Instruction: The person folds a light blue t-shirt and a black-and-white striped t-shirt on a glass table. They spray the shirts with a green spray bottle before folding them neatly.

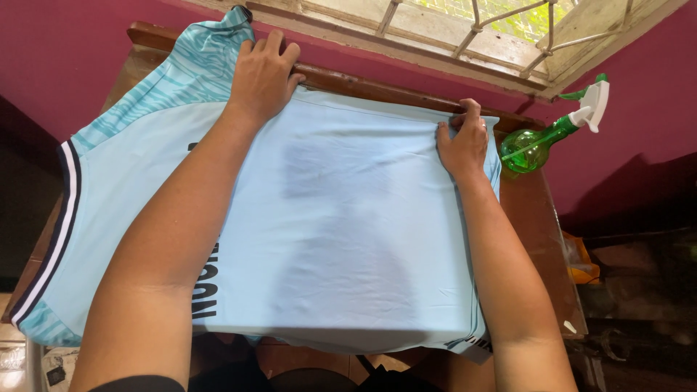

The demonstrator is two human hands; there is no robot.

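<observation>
Seen from above, looking down over two bare forearms at a wooden table [541, 218] under a barred window [465, 29] in a magenta wall.

Spread flat across nearly the whole tabletop: a light blue sports shirt [348, 225], with a wavy teal pattern at the shoulder, dark and white striping along the sleeve edge at far left, and dark lettering partly hidden under the left forearm.

Left hand [263, 76] at the far edge of the table, lying palm down on the patterned shoulder part of the shirt, fingers stretched out and slightly apart, pressing rather than gripping; nothing closed inside it.

Right hand [462, 141] at the far right corner of the shirt, fingers curled in and pinching a small fold of the fabric edge, thumb tucked against it, closed on the cloth.

Just beyond the right hand, at the table's far right corner: a green translucent spray bottle [541, 141] with a white trigger head, lying tilted toward the wall, near the shirt's edge but apart from the hand.
</observation>
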